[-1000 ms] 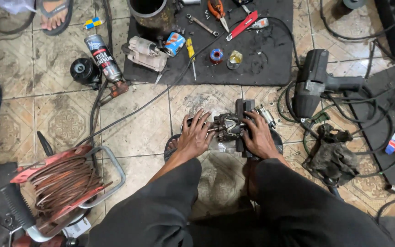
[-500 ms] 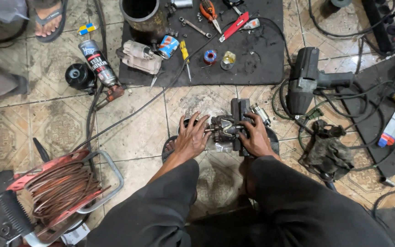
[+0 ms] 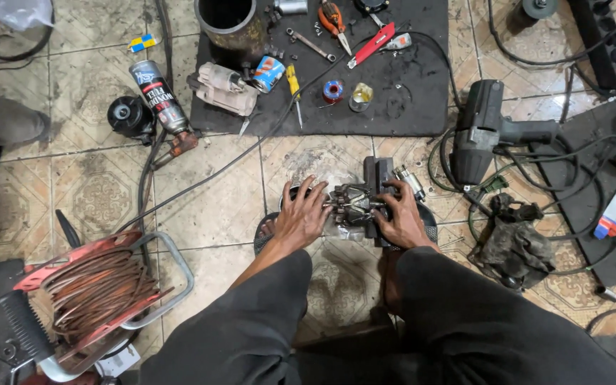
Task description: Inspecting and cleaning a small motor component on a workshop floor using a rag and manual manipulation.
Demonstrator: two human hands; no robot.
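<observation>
Gripping a small motor armature (image 3: 351, 203) with both hands, low on the tiled floor (image 3: 201, 207).
My left hand (image 3: 301, 217) is spreading fingers against its end; my right hand (image 3: 397, 217) is closing round the dark metal block (image 3: 378, 178) beside it.

Single head cam, looking steeply down, mid-range, over knees at tiled floor (image 3: 215, 192) w/ tools.

A small motor rotor (image 3: 351, 205), dull grey metal with copper windings, lies sideways on the tiled floor beside a dark metal block (image 3: 377, 187), partly hidden under fingers.
</observation>
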